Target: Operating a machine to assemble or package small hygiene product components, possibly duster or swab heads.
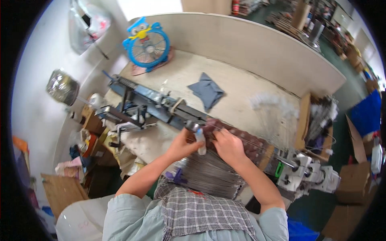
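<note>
**Checked apron [201, 207] nearest, thin grey rods [213, 172] just beyond: slips and snags are the risk**

The rods lie bunched between the apron and a brown patterned cloth [253, 145], near both hands. The left hand [183, 145] seems to pinch a small white bottle [202, 148], though its fingers are partly hidden; a weak hold could drop it onto the rods, and a hard squeeze could spill anything inside. The right hand [229, 145] curls its fingers low over the cloth; whether they grip a rod, I cannot tell. A sharp tug there could drag the cloth. The rods look loose, so a knock could scatter them. The metal cylinder [192, 125], just beside the left hand on its far side, could catch a finger.
</note>
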`<control>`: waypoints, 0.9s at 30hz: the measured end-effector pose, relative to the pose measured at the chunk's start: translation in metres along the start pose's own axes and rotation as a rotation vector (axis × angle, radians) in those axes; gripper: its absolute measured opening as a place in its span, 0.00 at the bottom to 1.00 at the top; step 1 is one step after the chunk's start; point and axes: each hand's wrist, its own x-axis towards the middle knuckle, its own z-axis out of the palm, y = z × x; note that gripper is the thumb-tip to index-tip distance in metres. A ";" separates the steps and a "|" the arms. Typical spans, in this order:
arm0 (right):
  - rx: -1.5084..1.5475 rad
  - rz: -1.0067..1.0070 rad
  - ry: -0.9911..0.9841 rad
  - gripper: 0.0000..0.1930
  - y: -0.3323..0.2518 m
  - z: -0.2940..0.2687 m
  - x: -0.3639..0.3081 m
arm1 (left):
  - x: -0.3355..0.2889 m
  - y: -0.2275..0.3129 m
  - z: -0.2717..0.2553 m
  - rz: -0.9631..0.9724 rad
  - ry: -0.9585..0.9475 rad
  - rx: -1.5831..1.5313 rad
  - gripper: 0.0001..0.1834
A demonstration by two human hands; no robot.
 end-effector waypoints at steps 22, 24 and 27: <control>0.148 -0.011 -0.070 0.11 -0.036 -0.074 -0.013 | -0.036 -0.066 -0.091 -0.262 0.578 -0.971 0.06; 0.103 -0.024 0.021 0.11 -0.034 -0.086 -0.007 | -0.040 -0.037 -0.043 -0.125 0.397 -0.804 0.07; 0.045 0.088 0.122 0.10 -0.020 -0.102 -0.005 | -0.027 0.023 0.024 -0.200 0.013 -0.828 0.09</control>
